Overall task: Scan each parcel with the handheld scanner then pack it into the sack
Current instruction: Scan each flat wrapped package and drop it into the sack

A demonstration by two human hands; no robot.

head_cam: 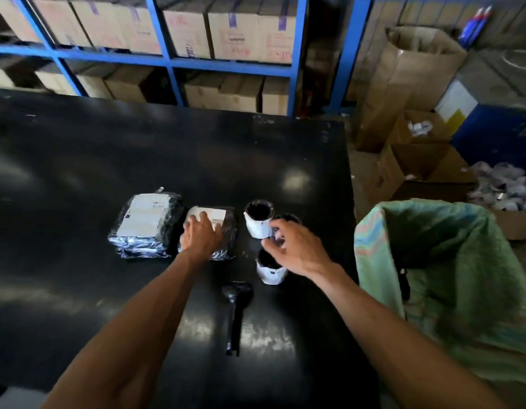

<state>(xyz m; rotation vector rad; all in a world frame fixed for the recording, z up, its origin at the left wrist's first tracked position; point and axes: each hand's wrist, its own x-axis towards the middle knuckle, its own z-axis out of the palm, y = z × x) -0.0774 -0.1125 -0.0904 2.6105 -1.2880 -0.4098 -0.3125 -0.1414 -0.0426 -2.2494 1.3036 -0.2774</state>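
Two flat parcels in black plastic with white labels lie side by side on the black table [137,149]: a larger parcel [146,224] on the left and a smaller parcel [223,231] to its right. My left hand [201,234] rests flat on the smaller parcel, fingers spread. Three small round parcels with white labels stand to the right: one [258,219] at the back, one [270,271] nearer me, and a third [291,218] mostly hidden behind my right hand [295,246], which hovers over them with curled, parted fingers. The black handheld scanner [235,311] lies on the table, untouched. The green sack [450,261] hangs open at right.
Blue shelving [167,59] loaded with cardboard boxes stands behind the table. Open cardboard boxes [418,169] and a pile of small packets [506,190] sit on the floor to the right, beyond the sack. The table's right edge [348,172] runs close to the sack.
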